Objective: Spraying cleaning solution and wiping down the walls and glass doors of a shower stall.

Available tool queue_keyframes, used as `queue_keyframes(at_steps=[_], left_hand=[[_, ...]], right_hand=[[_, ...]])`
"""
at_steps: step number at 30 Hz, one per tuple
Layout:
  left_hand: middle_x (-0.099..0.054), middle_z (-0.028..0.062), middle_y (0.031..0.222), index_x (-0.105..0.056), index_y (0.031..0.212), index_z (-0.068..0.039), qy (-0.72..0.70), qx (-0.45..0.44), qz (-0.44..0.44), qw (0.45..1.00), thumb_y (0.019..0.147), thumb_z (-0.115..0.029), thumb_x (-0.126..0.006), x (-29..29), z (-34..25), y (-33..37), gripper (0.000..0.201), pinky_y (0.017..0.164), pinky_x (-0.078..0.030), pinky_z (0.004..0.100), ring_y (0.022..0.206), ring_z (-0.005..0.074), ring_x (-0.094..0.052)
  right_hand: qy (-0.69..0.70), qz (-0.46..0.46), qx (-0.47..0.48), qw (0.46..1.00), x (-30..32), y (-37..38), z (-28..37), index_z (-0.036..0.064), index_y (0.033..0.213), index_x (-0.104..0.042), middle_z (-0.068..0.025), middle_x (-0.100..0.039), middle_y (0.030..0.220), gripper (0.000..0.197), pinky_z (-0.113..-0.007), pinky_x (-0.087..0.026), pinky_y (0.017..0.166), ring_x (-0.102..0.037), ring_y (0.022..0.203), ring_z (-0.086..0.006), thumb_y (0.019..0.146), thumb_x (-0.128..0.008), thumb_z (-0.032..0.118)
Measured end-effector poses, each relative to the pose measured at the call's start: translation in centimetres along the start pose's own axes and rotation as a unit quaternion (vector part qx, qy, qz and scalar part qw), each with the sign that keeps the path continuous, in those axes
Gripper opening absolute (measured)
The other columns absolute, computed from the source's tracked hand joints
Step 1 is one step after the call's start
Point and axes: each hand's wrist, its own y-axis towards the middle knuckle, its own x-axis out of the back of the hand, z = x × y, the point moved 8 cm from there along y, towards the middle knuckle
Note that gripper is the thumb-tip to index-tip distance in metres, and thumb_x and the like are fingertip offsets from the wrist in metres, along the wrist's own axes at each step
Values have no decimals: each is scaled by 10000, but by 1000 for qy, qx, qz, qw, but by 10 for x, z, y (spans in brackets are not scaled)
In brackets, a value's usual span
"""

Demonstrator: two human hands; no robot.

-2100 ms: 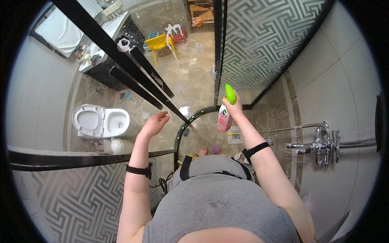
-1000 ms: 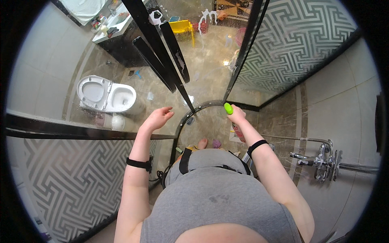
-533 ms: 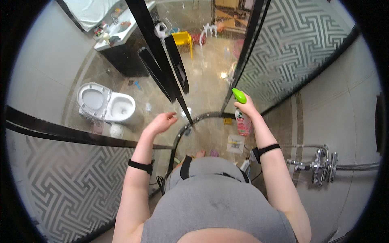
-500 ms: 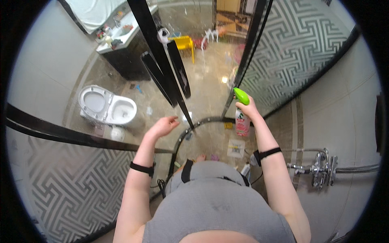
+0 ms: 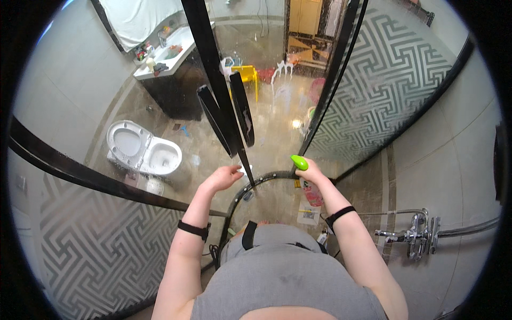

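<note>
My right hand [image 5: 313, 173] is wrapped round the neck of a spray bottle [image 5: 313, 195], which has a bright green trigger head and a pinkish body. Its nozzle points forward and left, toward the curved glass. My left hand [image 5: 223, 179] hovers bent at the wrist, with loose fingers and nothing in it, left of the black door frame [image 5: 213, 64]. Two long black door handles [image 5: 242, 109] rise in front of it. White foam [image 5: 281, 70] runs down the glass pane ahead.
Patterned glass panels [image 5: 394, 80] flank me on both sides. A chrome shower mixer [image 5: 418, 234] juts from the right wall. Beyond the glass are a toilet [image 5: 164, 156] with its lid up, a sink counter [image 5: 173, 61] and a yellow chair [image 5: 246, 73]. A curved black sill [image 5: 234, 200] crosses the floor.
My right hand has drawn the spray bottle down, nearer to me and a little left. The left hand has moved slightly right and nearer. The whole view has shifted a bit.
</note>
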Motion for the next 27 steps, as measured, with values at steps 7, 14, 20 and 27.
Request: queue_keyframes(at_steps=[7, 14, 20, 27], left_hand=[[-608, 204, 1069, -513, 1209, -11, -14, -3, -8, 1000, 872, -329, -521, -1, 24, -3, 464, 849, -455, 342, 989, 289, -589], [-615, 171, 1080, -503, 1229, -26, -2, 12, 18, 1000, 881, -318, -511, -14, 23, -9, 454, 823, -462, 330, 970, 258, -598], [-597, 208, 1091, -525, 1189, 5, -1, 0, 1, 1000, 864, -322, -519, -12, 14, -9, 461, 883, -441, 342, 1027, 309, -573], [-603, 203, 1079, -530, 1192, -17, -15, 1, 13, 1000, 862, -328, -523, -19, -6, -2, 454, 874, -442, 342, 1020, 316, -573]], right_hand=[[-145, 22, -191, 971, -10, -40, -80, 167, 1076, -574, -117, -625, 1016, 441, -413, -463, 817, -574, 981, -317, 652, -660, 250], [-159, 50, -251, 954, -24, -56, -90, 144, 1066, -576, -106, -610, 1076, 413, -422, -440, 862, -556, 1033, -304, 683, -648, 282], [-38, -97, -111, 988, -6, -58, -72, 99, 1032, -546, -147, -615, 1006, 437, -425, -454, 789, -561, 977, -348, 655, -682, 272], [213, -160, -23, 964, 2, -47, -24, 39, 958, -521, -78, -562, 800, 326, -304, -449, 688, -556, 720, -189, 679, -660, 133]])
